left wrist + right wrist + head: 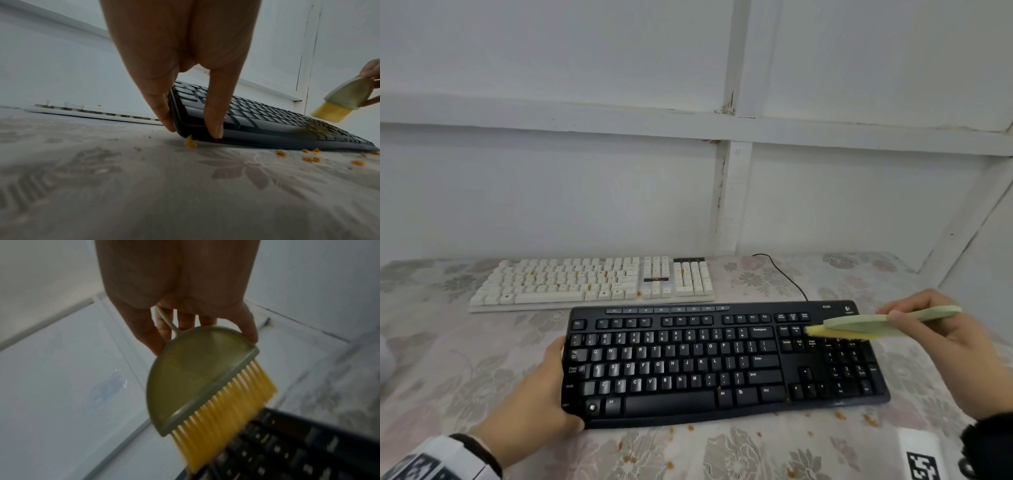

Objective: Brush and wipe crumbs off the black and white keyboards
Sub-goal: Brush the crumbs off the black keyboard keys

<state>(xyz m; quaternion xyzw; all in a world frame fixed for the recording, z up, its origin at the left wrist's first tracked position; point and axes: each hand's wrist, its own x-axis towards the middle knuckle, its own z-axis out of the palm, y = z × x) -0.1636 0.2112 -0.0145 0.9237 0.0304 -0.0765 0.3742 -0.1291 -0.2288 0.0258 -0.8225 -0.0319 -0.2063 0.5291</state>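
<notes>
A black plastic full-size keyboard lies near on the floral cloth, almost crumb-free. Just beyond it, to the left, a white keyboard lies flat, orange crumbs dotting its keys.

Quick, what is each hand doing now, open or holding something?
Left hand: grips the black keyboard's left end.
Right hand: holds the green brush.
</notes>
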